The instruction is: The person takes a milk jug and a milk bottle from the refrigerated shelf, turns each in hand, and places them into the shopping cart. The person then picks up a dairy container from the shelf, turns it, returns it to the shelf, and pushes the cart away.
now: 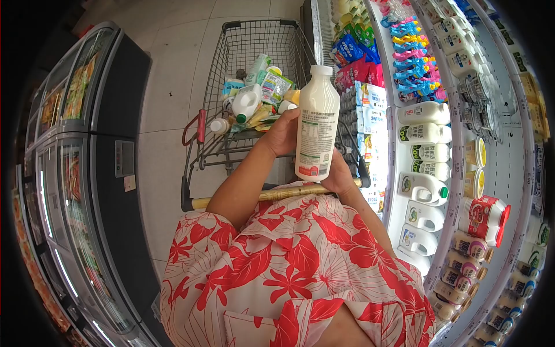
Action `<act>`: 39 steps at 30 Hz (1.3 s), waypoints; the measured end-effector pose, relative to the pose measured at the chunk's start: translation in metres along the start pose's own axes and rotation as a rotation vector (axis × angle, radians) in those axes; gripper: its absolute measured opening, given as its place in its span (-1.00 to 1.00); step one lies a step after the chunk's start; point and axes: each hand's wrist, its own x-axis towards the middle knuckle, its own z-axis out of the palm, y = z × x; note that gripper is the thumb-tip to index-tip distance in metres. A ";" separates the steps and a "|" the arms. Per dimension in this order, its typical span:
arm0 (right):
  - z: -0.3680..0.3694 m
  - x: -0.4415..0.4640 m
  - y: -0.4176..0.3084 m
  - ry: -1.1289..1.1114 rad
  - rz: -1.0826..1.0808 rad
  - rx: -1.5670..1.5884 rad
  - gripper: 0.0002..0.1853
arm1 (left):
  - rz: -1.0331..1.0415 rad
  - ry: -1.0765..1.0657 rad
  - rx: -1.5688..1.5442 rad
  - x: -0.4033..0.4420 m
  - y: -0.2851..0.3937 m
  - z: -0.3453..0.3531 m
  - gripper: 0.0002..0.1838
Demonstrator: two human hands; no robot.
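Observation:
A white milk bottle (317,118) with a white cap stands nearly upright in front of me, its printed back label facing me. My left hand (282,134) is closed around its left side, the fingers partly hidden behind it. My right hand (340,175) grips the bottle low on the right, with most fingers out of sight behind it. Beyond the hands is a wire shopping cart (222,52). Inside the cart lie a white jug with a green cap (247,102), a green-and-white packet (276,87) and other packaged goods.
The cart's yellowish handle bar (283,192) crosses just below my hands. Close on the right, a refrigerated shelf (393,231) holds rows of milk jugs (424,188), bottles and cartons. At left stands a dark glass-door freezer (118,87), with tiled floor (165,115) between it and the cart.

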 end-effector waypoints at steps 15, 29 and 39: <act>-0.005 0.001 0.003 0.002 0.009 0.001 -0.40 | 0.000 -0.001 0.013 -0.001 0.000 0.000 -0.26; 0.004 -0.002 0.000 0.027 -0.035 -0.043 -0.31 | -0.009 0.012 -0.015 0.002 -0.001 -0.001 -0.25; 0.006 -0.003 0.000 0.034 -0.031 -0.047 -0.28 | 0.004 0.011 -0.011 0.002 0.000 0.000 -0.22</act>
